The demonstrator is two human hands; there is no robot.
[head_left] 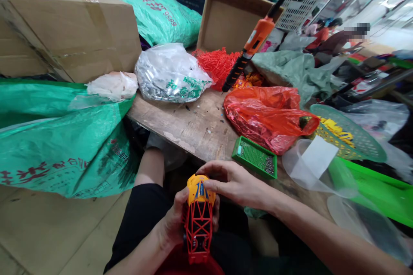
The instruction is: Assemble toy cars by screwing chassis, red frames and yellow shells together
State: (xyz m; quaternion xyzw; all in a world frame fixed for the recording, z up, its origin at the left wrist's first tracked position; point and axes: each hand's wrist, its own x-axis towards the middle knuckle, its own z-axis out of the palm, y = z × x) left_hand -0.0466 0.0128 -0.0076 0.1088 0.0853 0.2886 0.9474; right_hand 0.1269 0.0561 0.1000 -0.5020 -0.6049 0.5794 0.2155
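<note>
Over my lap, a toy car with a yellow body and a red roll-cage frame points its yellow end away from me. My left hand is wrapped round it from the left and below, its fingertips showing on the right side. From the right, my right hand grips the yellow end, with the thumb on top and the fingers bent over the far edge. Whether a small part sits under the right fingertips is hidden. A green tray of small dark screws lies on the table edge near my right hand.
An orange electric screwdriver hangs over the wooden table. Around it are a red bag, a clear bag, red frames, a basket with yellow parts and a cardboard box. Other people sit far right.
</note>
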